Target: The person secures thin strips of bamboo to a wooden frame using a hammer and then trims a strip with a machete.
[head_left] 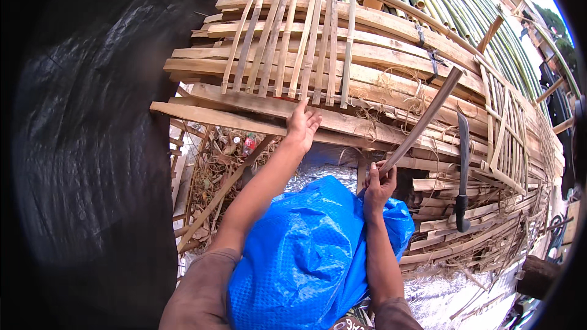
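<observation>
My right hand point(380, 190) is closed around the lower end of a flat brown bamboo strip point(426, 116), which slants up and to the right. My left hand point(304, 124) reaches forward, fingers apart and holding nothing. Its fingertips are just below the near ends of several slim bamboo slats point(285, 43) laid side by side across the stacked boards point(397, 55). Whether a fingertip touches a slat, I cannot tell. A blue woven plastic sheet point(299, 250) covers my lap between my forearms. To the right of my right hand, a machete point(463, 165) with a black handle lies on the wood.
Black sheeting point(98, 116) hangs along the left. Green bamboo poles point(477, 24) fill the back. A small slatted frame point(504, 128) rests at the right, above split bamboo pieces point(471, 232). Shavings and a plastic bottle point(249, 144) lie below the boards, left of my left forearm.
</observation>
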`<action>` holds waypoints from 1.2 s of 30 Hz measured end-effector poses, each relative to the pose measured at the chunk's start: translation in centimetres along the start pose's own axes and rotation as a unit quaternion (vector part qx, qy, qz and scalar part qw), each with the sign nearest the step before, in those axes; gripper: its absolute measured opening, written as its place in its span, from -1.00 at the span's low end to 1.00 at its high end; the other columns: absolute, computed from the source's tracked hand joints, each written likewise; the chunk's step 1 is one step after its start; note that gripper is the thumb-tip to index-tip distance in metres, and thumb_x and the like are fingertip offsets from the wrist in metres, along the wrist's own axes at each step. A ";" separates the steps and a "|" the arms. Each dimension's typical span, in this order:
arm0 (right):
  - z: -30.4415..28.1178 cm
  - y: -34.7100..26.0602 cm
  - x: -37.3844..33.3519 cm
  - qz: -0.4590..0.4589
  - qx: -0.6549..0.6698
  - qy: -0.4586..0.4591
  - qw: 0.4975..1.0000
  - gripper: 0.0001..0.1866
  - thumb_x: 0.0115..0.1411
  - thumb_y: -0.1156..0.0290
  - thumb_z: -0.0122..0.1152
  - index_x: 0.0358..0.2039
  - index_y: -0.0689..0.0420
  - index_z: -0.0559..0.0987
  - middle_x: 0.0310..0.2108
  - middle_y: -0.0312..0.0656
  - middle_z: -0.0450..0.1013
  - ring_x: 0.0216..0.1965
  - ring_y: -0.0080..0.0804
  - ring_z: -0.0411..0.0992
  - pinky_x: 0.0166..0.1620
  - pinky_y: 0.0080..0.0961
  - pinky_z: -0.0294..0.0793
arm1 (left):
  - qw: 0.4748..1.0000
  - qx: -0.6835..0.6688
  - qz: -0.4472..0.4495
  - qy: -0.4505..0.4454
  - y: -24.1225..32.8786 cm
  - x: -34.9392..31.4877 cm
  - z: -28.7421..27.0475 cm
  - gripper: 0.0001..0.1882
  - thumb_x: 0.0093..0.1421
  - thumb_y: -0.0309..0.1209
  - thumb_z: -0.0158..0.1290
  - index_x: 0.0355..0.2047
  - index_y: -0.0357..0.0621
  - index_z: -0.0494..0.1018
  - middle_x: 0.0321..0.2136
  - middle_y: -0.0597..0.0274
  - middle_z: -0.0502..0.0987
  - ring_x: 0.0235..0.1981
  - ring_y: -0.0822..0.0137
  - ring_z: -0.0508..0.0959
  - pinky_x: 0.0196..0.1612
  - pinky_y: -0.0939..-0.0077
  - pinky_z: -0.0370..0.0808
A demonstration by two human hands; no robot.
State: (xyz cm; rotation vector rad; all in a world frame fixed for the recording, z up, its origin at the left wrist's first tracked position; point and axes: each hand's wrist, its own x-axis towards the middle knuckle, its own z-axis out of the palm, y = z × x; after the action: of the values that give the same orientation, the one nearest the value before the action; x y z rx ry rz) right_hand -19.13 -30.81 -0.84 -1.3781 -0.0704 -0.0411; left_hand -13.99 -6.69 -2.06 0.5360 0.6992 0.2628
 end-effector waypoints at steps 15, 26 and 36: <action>-1.2 0.5 -0.9 0.020 -0.011 -0.032 0.999 -0.94 0.26 0.53 0.16 -0.31 0.13 0.45 -0.62 -0.51 0.26 -0.64 -0.80 0.17 -0.60 -0.75 0.10 | 0.983 -0.129 0.127 0.006 6.9 1.6 2.4 -0.78 0.27 -0.27 0.06 -0.13 -0.08 0.43 -0.32 0.20 0.56 -0.35 0.21 0.61 -0.23 0.23 0.65; 0.4 2.7 2.6 0.028 -0.180 -0.053 0.982 -0.79 0.29 0.36 0.13 -0.16 0.17 0.36 -0.56 -0.20 0.36 -0.53 -0.38 0.35 -0.42 -0.35 0.36 | 0.983 -0.009 0.170 -0.074 21.4 -8.5 0.9 -0.55 0.40 -0.16 -0.20 0.07 -0.27 0.36 -0.09 -0.04 0.56 -0.18 0.08 0.63 -0.10 0.19 0.64; 10.9 1.6 11.2 0.023 -0.259 -0.110 0.959 -0.48 0.05 0.44 0.16 0.05 0.21 0.31 -0.30 0.14 0.51 -0.19 0.06 0.52 -0.11 -0.16 0.48 | 0.973 0.032 0.224 -0.043 25.5 -16.0 -1.4 -0.55 0.39 -0.19 -0.15 0.08 -0.34 0.33 0.00 -0.07 0.49 -0.10 0.03 0.59 -0.01 0.18 0.64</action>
State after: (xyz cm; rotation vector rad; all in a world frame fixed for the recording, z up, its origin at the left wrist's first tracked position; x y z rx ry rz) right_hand -8.13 -19.69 0.50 -1.9045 -0.2255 0.1429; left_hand -28.07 8.68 19.69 0.7603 0.4966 0.6361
